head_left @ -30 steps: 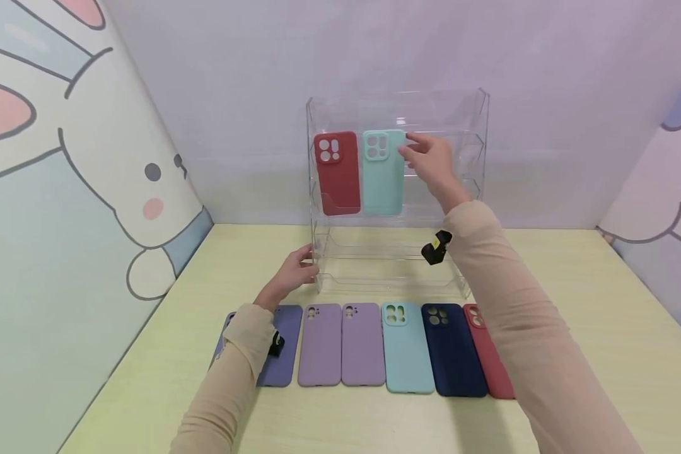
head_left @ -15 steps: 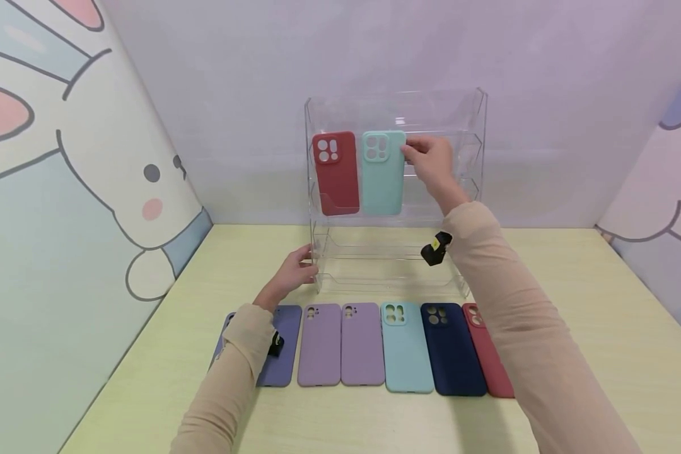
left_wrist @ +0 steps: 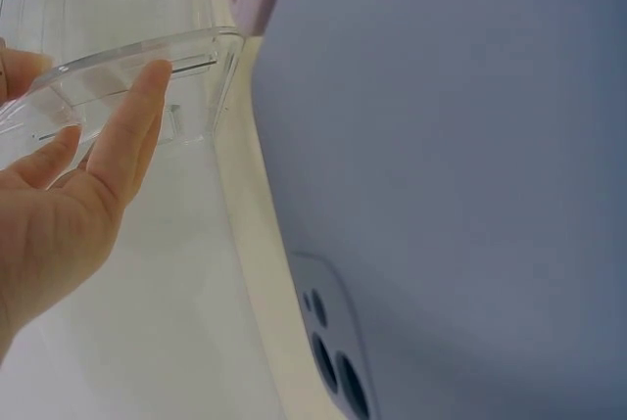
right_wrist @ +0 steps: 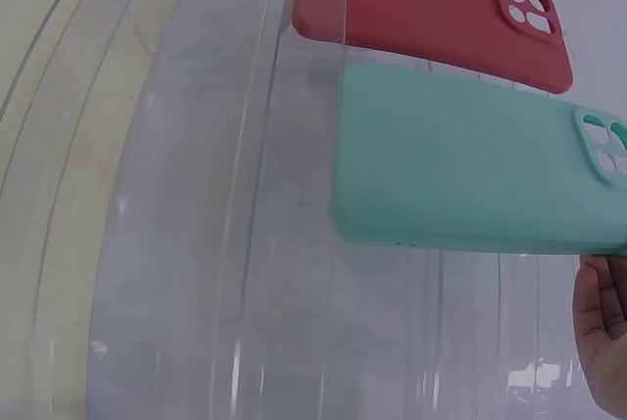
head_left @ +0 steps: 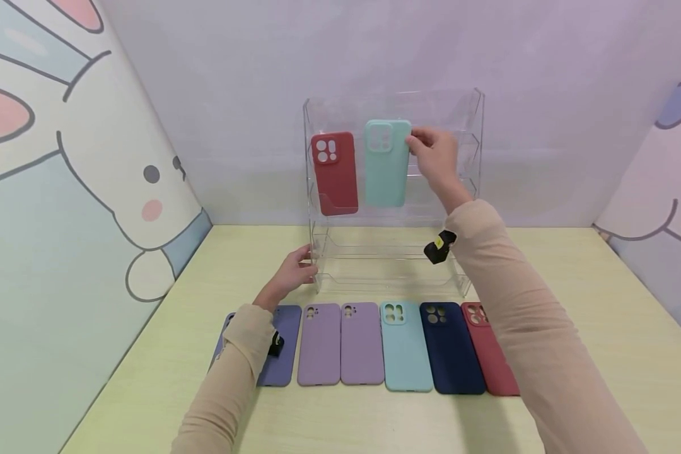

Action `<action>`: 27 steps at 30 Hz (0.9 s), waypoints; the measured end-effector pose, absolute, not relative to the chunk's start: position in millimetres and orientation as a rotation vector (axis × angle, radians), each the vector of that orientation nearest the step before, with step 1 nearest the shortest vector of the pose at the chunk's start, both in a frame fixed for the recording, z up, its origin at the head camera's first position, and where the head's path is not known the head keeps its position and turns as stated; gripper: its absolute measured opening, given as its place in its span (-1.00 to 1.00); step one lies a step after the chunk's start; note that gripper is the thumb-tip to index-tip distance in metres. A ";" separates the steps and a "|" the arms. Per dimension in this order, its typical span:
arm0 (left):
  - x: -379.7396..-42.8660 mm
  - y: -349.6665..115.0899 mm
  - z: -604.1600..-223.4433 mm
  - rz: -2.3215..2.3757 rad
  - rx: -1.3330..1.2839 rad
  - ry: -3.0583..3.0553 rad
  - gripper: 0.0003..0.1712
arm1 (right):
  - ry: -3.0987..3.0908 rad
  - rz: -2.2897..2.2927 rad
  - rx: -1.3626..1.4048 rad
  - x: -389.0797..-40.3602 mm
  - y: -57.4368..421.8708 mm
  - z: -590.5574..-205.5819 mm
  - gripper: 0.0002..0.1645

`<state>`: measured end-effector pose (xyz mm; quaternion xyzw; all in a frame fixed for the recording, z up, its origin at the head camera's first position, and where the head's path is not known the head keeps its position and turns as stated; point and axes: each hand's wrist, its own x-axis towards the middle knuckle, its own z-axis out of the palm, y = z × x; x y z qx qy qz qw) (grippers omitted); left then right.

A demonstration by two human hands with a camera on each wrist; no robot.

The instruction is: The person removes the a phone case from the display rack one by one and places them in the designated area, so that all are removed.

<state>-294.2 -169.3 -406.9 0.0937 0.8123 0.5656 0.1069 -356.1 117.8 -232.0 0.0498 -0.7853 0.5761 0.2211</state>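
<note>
My right hand [head_left: 437, 157] pinches the upper right edge of a mint-green phone case [head_left: 387, 173], held upright at the clear acrylic display rack [head_left: 391, 287]. In the right wrist view the case's lower end [right_wrist: 358, 161] overlaps a clear shelf lip. Left of it, a red phone case [head_left: 336, 176] leans on the same tier, its bottom behind the lip. My left hand [head_left: 292, 270] holds the rack's lower left side, with thumb and fingers on either side of the clear panel in the left wrist view.
Along the table in front of the rack lies a row of phone cases: blue-violet [head_left: 284, 353], two lilac [head_left: 320, 347], mint [head_left: 407, 350], navy [head_left: 453, 350] and red [head_left: 490, 353]. My left sleeve covers part of the blue-violet ones. A rabbit-print panel [head_left: 108, 157] stands at left.
The right hand first closes on the mint-green case's edge, then lifts it a little up and to the right. The left hand and the red case in the rack stay put.
</note>
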 end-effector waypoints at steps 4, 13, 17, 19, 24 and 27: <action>-294.2 -169.1 -406.1 1.669 0.278 2.385 -0.25 | -2.146 1.576 0.158 -351.6 118.1 -226.0 -0.69; -294.6 -168.5 -405.8 1.666 0.260 2.387 -0.25 | -2.129 1.543 0.227 -340.4 118.7 -219.8 -0.72; -296.3 -169.1 -406.5 1.668 0.252 2.382 -0.25 | -2.121 1.549 0.266 -334.4 121.4 -223.6 -0.74; -297.0 -169.7 -406.9 1.668 0.256 2.383 -0.24 | -2.129 1.557 0.265 -330.9 123.1 -226.0 -0.73; -298.5 -171.2 -408.0 1.670 0.260 2.384 -0.25 | -2.127 1.584 0.277 -323.4 127.1 -232.5 -0.72; -298.9 -172.5 -408.5 1.669 0.260 2.392 -0.25 | -2.107 1.591 0.310 -320.3 129.3 -236.5 -0.74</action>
